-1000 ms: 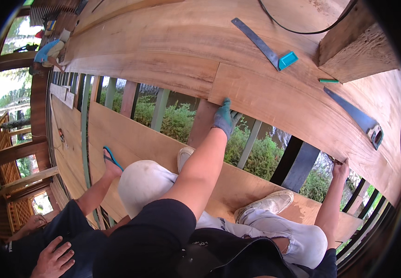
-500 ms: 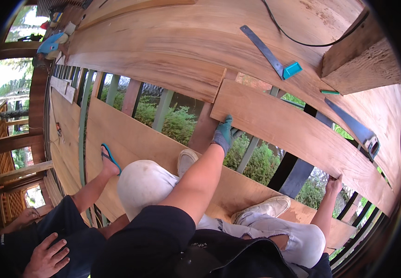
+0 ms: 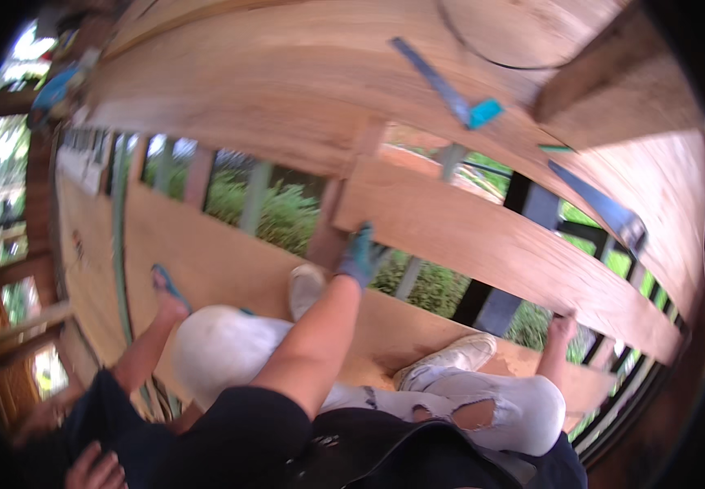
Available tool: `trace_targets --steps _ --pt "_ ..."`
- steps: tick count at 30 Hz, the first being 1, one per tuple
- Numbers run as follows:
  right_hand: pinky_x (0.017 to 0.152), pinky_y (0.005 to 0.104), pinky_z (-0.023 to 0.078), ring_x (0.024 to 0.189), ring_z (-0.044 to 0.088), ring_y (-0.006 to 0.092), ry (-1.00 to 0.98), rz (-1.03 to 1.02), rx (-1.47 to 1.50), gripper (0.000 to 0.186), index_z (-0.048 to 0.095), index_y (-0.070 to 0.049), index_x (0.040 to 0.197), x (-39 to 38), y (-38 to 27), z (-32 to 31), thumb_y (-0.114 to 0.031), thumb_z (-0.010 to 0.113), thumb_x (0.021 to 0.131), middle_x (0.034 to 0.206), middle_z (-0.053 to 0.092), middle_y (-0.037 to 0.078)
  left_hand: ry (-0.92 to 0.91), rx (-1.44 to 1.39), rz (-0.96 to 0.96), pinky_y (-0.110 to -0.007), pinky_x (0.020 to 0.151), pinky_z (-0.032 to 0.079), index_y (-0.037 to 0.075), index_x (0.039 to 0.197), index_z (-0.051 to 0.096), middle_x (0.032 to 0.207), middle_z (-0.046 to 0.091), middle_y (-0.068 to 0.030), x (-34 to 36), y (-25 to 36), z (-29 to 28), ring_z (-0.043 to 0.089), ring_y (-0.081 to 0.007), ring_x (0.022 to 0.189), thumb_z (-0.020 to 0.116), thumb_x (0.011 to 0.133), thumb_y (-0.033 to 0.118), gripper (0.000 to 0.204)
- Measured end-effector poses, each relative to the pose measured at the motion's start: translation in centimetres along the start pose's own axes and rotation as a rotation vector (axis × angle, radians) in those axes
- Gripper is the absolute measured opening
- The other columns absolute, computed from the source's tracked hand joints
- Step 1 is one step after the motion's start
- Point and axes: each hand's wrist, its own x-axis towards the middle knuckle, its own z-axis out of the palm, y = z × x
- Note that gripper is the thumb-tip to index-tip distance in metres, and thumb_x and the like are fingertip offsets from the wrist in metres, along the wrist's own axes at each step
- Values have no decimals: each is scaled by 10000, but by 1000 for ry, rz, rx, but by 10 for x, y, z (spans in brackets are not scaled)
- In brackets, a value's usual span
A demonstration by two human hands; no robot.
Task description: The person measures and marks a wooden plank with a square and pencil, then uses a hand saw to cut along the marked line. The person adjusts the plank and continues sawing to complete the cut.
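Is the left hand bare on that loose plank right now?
No. The left hand wears a teal glove and grips the lower edge of the plank; the right hand holds it further along.

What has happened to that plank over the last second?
The plank has come away from the decking, toward the person, and a gap now shows greenery. The gloved left hand and bare right hand still grip its near edge. The two saws lie where they were.
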Motion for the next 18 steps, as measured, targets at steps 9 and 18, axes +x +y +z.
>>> trace_targets --steps 9,18 --pt "877 554 522 1104 601 318 90 99 55 329 515 -109 1329 -54 15 4 -266 552 1041 1286 597 96 95 -77 79 -469 1015 497 146 1339 549 1318 591 -69 1 -7 -24 558 -258 1218 688 921 503 567" --pt "886 517 546 1146 610 319 113 180 -14 412 482 -80 1364 -73 27 0 -310 540 1026 1333 580 127 24 13 9 -476 991 505 188 1351 523 1330 563 -56 -3 24 -31 538 -264 1229 719 896 510 590"
